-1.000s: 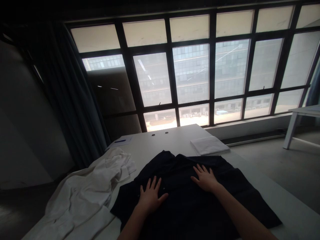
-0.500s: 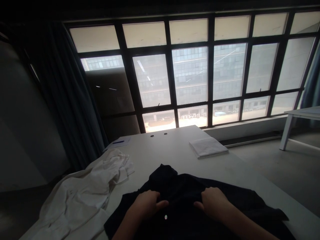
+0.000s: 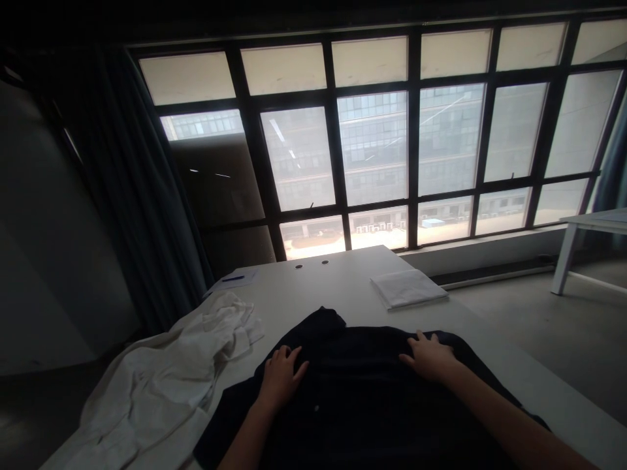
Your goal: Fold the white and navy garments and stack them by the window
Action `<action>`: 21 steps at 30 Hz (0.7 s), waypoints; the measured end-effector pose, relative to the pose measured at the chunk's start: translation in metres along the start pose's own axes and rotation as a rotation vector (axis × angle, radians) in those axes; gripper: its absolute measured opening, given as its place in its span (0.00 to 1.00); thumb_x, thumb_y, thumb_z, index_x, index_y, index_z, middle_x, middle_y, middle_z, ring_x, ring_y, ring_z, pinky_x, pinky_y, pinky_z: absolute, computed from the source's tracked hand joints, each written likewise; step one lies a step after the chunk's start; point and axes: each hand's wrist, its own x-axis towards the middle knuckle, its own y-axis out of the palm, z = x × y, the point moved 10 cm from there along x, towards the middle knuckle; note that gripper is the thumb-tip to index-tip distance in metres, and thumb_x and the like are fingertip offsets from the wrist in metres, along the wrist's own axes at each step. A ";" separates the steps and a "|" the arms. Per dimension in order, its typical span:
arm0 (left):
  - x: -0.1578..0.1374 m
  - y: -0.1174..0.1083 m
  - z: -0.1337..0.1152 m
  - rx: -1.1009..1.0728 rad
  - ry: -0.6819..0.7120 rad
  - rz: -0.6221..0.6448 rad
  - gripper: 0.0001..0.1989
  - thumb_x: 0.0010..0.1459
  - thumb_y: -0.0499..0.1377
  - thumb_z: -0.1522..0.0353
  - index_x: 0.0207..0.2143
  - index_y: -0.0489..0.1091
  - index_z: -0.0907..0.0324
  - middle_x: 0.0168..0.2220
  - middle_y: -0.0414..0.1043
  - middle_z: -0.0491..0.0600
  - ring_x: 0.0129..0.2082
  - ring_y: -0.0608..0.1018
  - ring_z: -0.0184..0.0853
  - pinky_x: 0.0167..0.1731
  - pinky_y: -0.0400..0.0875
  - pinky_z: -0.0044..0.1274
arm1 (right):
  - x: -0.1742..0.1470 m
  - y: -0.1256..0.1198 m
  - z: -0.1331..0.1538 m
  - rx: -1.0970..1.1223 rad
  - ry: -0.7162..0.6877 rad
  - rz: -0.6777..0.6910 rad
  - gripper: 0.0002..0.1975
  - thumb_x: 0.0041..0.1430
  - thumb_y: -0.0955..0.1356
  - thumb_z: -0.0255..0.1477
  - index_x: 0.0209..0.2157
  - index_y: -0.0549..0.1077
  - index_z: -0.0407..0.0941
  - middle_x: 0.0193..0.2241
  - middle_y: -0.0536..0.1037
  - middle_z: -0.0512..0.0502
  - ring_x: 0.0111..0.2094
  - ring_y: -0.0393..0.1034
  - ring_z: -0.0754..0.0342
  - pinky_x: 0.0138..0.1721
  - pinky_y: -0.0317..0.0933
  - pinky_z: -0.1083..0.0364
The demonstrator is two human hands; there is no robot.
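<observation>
A black garment (image 3: 357, 391), its kind hard to make out in the dim light, is spread over the near part of the white table (image 3: 323, 294). On its upper left part rests my left hand (image 3: 283, 375), fingers apart and laid on the cloth. My right hand (image 3: 430, 356) lies on the upper right part, its fingers also spread. Neither hand grips the fabric. A small pale spot shows on the dark cloth between my forearms. The garment's near edge runs out of view at the bottom.
Crumpled white clothing (image 3: 166, 372) covers the table's left side. A folded white cloth (image 3: 409, 288) lies at the back right. A pen (image 3: 233, 279) rests on paper at the far left corner. Beyond stand windows, a dark curtain (image 3: 142, 196) and another table (image 3: 563, 254) at right.
Both hands have moved apart and a little forward, and their fingers have opened from a closed grip. The black garment's top edge now lies flatter and farther up the table.
</observation>
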 end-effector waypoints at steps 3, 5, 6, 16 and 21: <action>0.004 0.004 0.008 -0.013 -0.011 -0.021 0.33 0.65 0.45 0.50 0.67 0.61 0.53 0.63 0.65 0.55 0.63 0.65 0.48 0.59 0.59 0.37 | 0.026 0.006 -0.016 0.013 0.067 -0.037 0.36 0.65 0.57 0.49 0.68 0.57 0.47 0.73 0.43 0.35 0.69 0.37 0.22 0.52 0.48 0.19; 0.004 0.011 0.009 -0.007 -0.013 -0.012 0.34 0.65 0.45 0.48 0.68 0.59 0.51 0.68 0.59 0.54 0.67 0.60 0.49 0.62 0.55 0.39 | 0.039 0.008 -0.021 0.038 0.099 -0.123 0.36 0.66 0.54 0.49 0.69 0.55 0.44 0.73 0.40 0.35 0.70 0.35 0.25 0.55 0.42 0.20; 0.004 0.015 0.009 -0.005 -0.012 0.002 0.35 0.65 0.45 0.47 0.68 0.57 0.51 0.70 0.55 0.53 0.69 0.57 0.49 0.63 0.53 0.40 | 0.044 0.008 -0.022 0.049 0.109 -0.178 0.36 0.67 0.53 0.48 0.69 0.55 0.44 0.73 0.40 0.35 0.70 0.35 0.26 0.57 0.39 0.20; 0.001 0.029 0.010 0.030 0.031 0.068 0.39 0.66 0.41 0.43 0.72 0.48 0.53 0.73 0.41 0.53 0.73 0.46 0.46 0.68 0.43 0.41 | 0.050 0.022 -0.029 0.061 0.081 -0.249 0.35 0.67 0.52 0.47 0.71 0.52 0.47 0.72 0.49 0.39 0.71 0.38 0.32 0.63 0.31 0.27; -0.025 0.031 0.008 0.093 0.033 0.113 0.40 0.66 0.39 0.43 0.72 0.46 0.54 0.73 0.38 0.53 0.72 0.44 0.48 0.68 0.43 0.44 | 0.032 0.030 -0.031 0.050 0.050 -0.232 0.36 0.67 0.52 0.48 0.71 0.51 0.47 0.72 0.47 0.39 0.71 0.37 0.31 0.63 0.30 0.26</action>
